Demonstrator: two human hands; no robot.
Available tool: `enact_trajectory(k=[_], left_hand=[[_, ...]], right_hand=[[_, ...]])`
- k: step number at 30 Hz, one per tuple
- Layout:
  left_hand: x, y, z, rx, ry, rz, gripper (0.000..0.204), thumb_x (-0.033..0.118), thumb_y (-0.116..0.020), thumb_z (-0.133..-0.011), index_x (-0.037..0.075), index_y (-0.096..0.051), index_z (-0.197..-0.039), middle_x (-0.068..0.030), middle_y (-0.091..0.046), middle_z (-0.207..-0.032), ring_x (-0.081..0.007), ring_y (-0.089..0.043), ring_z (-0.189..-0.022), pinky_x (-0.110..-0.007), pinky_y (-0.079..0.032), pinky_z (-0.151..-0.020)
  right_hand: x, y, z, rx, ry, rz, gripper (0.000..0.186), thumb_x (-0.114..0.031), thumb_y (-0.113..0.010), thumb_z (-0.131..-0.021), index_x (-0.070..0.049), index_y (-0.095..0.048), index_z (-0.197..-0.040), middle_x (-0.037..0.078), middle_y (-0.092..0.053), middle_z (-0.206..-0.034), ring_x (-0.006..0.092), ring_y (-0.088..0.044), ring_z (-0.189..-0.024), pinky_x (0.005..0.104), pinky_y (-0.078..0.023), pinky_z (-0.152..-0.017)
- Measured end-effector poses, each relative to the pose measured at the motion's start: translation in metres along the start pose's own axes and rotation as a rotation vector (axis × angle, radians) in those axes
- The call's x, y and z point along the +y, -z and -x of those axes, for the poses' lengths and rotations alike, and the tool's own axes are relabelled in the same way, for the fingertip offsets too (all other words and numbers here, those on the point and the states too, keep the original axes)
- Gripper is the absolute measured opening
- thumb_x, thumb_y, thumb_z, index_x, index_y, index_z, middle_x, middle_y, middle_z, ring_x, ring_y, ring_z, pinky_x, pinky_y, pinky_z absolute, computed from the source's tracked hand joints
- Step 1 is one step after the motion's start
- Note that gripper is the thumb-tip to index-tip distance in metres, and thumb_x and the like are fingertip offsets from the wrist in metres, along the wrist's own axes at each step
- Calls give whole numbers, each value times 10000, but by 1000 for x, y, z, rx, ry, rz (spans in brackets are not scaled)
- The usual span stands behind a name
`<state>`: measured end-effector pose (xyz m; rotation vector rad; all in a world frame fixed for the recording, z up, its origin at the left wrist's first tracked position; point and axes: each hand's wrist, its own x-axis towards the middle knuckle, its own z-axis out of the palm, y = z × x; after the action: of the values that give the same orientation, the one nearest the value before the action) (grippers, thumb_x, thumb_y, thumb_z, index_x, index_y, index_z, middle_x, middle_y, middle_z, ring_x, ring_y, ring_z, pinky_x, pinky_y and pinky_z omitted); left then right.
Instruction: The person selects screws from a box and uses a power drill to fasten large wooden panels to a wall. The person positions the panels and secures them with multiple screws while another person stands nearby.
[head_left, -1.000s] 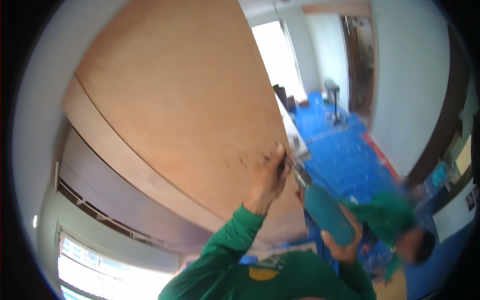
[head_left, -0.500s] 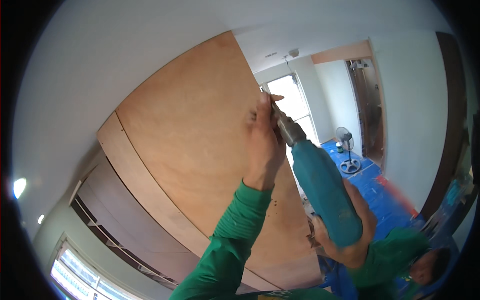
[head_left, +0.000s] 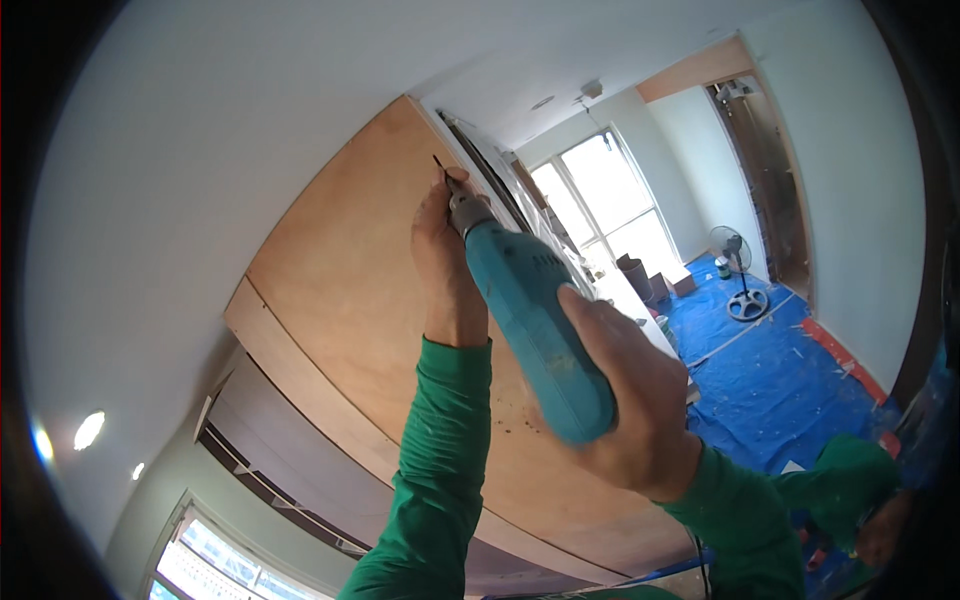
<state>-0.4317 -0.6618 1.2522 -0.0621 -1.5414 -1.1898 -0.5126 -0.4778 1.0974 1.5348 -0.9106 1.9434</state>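
A teal power drill [head_left: 540,340] points up and to the left across a tall plywood panel [head_left: 340,220]. My right hand [head_left: 640,400] is wrapped round its rear body. At the front, the fingers of my left hand [head_left: 447,240] close round the thin dark drill bit [head_left: 438,164], just ahead of the metal chuck [head_left: 468,212]. The bit's tip sticks out past my fingers, in front of the panel's upper part near its right edge. Whether the tip touches the wood I cannot tell.
Small dark holes dot the panel below the drill. A ceiling [head_left: 250,100] meets the panel's top. On the right, blue sheeting [head_left: 740,400] covers the floor, with a standing fan [head_left: 745,300] on it. A co-worker's green sleeve [head_left: 850,470] shows at lower right.
The drill and both hands have moved left in view, and the bit's tip is now over the panel, inward of its right edge. My view has shifted, showing more of the room at right.
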Motion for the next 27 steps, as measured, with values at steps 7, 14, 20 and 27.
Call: enact_trajectory(k=[7,14,20,27], left_hand=[[5,6,-46,-74,6,152,343,302,-503,-1147,24,-701,-1114,88,-385,-658,-36,-308,-549,-226,-258,-495],[6,19,-63,-184,-27,220,369,283,-484,-1153,-43,-656,-1173,76,-347,-671,-67,-298,-562,-262,-242,-509],[5,16,-70,-181,-6,263,357,255,-429,-1152,14,-690,-1188,114,-420,-678,-30,-321,-563,-210,-260,-495],[7,15,-70,-115,9,254,368,248,-443,-1145,-26,-677,-1224,100,-449,-671,-39,-342,-558,-226,-266,-494]], right_hand=[[10,-9,-46,54,59,-44,665,-75,-869,-848,48,-599,-1443,226,-740,-1219,284,-764,-1058,382,-607,-919],[-2,-25,-79,20,-15,-31,553,-66,-843,-888,32,-639,-1391,135,-760,-1114,167,-738,-932,324,-614,-842],[-14,-32,-87,-8,-36,19,541,-64,-845,-878,18,-654,-1378,130,-768,-1093,162,-741,-873,319,-618,-805],[-15,-37,-89,0,-6,87,521,-51,-842,-870,13,-671,-1357,132,-771,-1102,171,-741,-939,323,-612,-859]])
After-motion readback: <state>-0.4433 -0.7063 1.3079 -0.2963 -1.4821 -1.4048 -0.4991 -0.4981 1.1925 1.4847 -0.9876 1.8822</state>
